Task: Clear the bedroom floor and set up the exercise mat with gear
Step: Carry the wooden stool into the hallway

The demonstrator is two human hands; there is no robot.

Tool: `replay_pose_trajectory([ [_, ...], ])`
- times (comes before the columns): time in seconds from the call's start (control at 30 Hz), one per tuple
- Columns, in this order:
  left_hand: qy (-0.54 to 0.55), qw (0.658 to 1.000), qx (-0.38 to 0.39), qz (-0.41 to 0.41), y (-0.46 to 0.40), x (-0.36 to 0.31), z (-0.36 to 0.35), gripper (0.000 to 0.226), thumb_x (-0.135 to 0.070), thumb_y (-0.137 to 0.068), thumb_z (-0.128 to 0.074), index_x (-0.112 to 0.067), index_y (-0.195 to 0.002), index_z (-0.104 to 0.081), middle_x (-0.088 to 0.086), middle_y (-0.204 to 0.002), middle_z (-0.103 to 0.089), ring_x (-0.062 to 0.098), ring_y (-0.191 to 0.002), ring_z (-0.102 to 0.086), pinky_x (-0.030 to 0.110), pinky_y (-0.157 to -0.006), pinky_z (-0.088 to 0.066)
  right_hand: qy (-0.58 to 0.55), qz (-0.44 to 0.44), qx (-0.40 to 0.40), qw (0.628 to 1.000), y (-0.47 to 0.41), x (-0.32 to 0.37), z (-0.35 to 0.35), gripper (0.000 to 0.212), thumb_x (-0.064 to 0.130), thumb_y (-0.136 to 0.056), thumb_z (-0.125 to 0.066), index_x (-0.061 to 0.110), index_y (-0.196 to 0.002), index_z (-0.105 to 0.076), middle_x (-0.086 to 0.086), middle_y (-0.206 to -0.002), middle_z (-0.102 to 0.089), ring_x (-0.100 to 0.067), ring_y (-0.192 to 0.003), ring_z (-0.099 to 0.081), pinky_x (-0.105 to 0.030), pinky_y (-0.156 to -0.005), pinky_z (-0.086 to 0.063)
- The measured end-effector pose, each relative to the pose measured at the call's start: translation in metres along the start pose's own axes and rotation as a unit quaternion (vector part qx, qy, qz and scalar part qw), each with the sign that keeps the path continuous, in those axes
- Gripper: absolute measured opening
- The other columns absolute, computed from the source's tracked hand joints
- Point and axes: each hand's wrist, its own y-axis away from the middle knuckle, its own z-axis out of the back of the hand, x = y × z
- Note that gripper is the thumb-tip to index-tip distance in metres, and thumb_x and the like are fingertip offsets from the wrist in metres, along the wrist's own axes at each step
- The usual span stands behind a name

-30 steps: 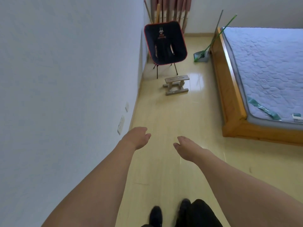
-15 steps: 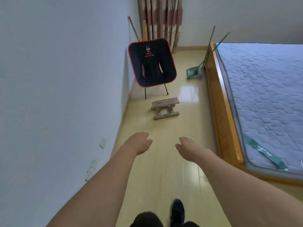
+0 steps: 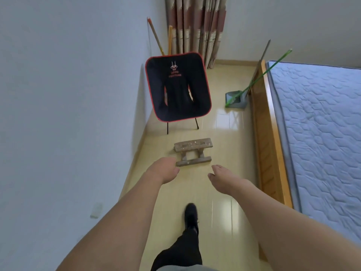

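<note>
Our left hand [image 3: 165, 170] and right hand [image 3: 221, 178] reach forward, relaxed and holding nothing. The small wooden stool [image 3: 192, 151] lies tipped on the floor [image 3: 224, 222] just ahead; we judge our stepping foot could trip on it.

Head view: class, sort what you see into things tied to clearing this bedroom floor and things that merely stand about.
Tied to the job:
wooden stool, tipped over
folding chair
left hand, empty
right hand, empty

Standing about:
bed
curtain
dustpan
poles in the corner
</note>
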Motion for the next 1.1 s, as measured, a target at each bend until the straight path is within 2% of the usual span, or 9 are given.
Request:
replay_pose_trajectory([
  [0.2,0.017,0.999,0.001,-0.028,-0.134,-0.024,0.071,0.033,-0.028,-0.094,-0.049,-0.018,-0.123,-0.059,0.008,-0.123,-0.064,0.028,-0.109,-0.06,0.038,-0.09,-0.05,0.017,-0.007,-0.007,1.0,-0.111,-0.005,0.099,0.044,0.023,-0.104,-0.03,0.002,-0.142,-0.036,-0.015,-0.149,-0.037,-0.028,-0.138,-0.035,-0.031,-0.109,-0.029],
  [0.3,0.034,0.999,0.014,-0.036,-0.19,-0.04,0.104,0.025,-0.028,-0.092,-0.051,-0.018,-0.113,-0.06,0.008,-0.115,-0.066,0.027,-0.102,-0.061,0.036,-0.085,-0.05,0.025,-0.012,-0.002,1.0,-0.162,-0.011,0.145,0.047,0.024,-0.103,-0.031,0.001,-0.144,-0.032,-0.015,-0.152,-0.035,-0.029,-0.138,-0.034,-0.032,-0.109,-0.029],
  [0.43,0.028,0.999,0.028,-0.005,-0.245,-0.042,0.129,0.042,-0.03,-0.094,-0.052,-0.011,-0.132,-0.053,0.011,-0.133,-0.058,0.029,-0.12,-0.056,0.041,-0.1,-0.046,0.035,-0.007,0.016,0.999,-0.214,-0.017,0.179,0.044,0.023,-0.102,-0.032,0.003,-0.142,-0.035,-0.013,-0.149,-0.039,-0.029,-0.135,-0.039,-0.032,-0.107,-0.033],
  [0.53,0.028,0.998,0.041,0.026,-0.286,-0.037,0.138,0.045,-0.03,-0.096,-0.052,-0.01,-0.136,-0.05,0.011,-0.138,-0.055,0.029,-0.125,-0.052,0.04,-0.103,-0.044,0.049,0.009,0.048,0.998,-0.264,-0.03,0.199,0.042,0.022,-0.1,-0.035,0.006,-0.139,-0.038,-0.011,-0.144,-0.043,-0.028,-0.129,-0.043,-0.035,-0.104,-0.037],
  [0.73,0.038,0.995,0.03,0.083,-0.376,-0.027,0.138,0.049,-0.029,-0.094,-0.054,-0.01,-0.139,-0.047,0.01,-0.141,-0.051,0.027,-0.126,-0.051,0.04,-0.104,-0.043,0.115,0.06,0.087,0.988,-0.379,-0.048,0.235,0.06,0.02,-0.091,-0.048,0.01,-0.147,-0.03,-0.009,-0.15,-0.036,-0.026,-0.138,-0.034,-0.037,-0.114,-0.03],
  [0.87,0.077,0.993,0.04,0.081,-0.456,-0.015,0.103,0.055,-0.03,-0.089,-0.059,-0.016,-0.141,-0.044,0.005,-0.138,-0.052,0.023,-0.123,-0.052,0.037,-0.101,-0.045,0.213,0.055,0.09,0.971,-0.476,-0.063,0.219,0.07,0.032,-0.089,-0.051,0.008,-0.148,-0.023,-0.012,-0.154,-0.025,-0.031,-0.145,-0.017,-0.045,-0.12,-0.014],
  [0.93,0.087,0.992,0.047,0.077,-0.495,-0.004,0.073,0.063,-0.032,-0.087,-0.062,-0.019,-0.145,-0.04,0.002,-0.142,-0.049,0.021,-0.125,-0.05,0.038,-0.104,-0.045,0.251,0.059,0.089,0.962,-0.519,-0.069,0.198,0.082,0.034,-0.09,-0.051,0.008,-0.153,-0.006,-0.014,-0.161,-0.007,-0.034,-0.149,-0.002,-0.049,-0.121,-0.006],
  [1.0,0.065,0.993,0.065,0.073,-0.553,0.012,0.024,0.075,-0.035,-0.087,-0.064,-0.017,-0.151,-0.029,0.004,-0.153,-0.036,0.024,-0.136,-0.04,0.04,-0.112,-0.036,0.286,0.077,0.092,0.951,-0.579,-0.083,0.161,0.089,0.033,-0.093,-0.05,0.007,-0.153,0.01,-0.015,-0.161,0.01,-0.035,-0.149,0.01,-0.05,-0.121,0.0],
  [1.1,0.009,0.994,0.088,0.06,-0.636,0.039,-0.06,0.088,-0.039,-0.087,-0.065,-0.014,-0.155,-0.014,0.007,-0.161,-0.019,0.027,-0.147,-0.021,0.041,-0.12,-0.022,0.292,0.073,0.096,0.949,-0.66,-0.108,0.092,0.094,0.035,-0.093,-0.051,0.007,-0.152,0.018,-0.013,-0.161,0.016,-0.032,-0.148,0.014,-0.048,-0.121,0.003],
])
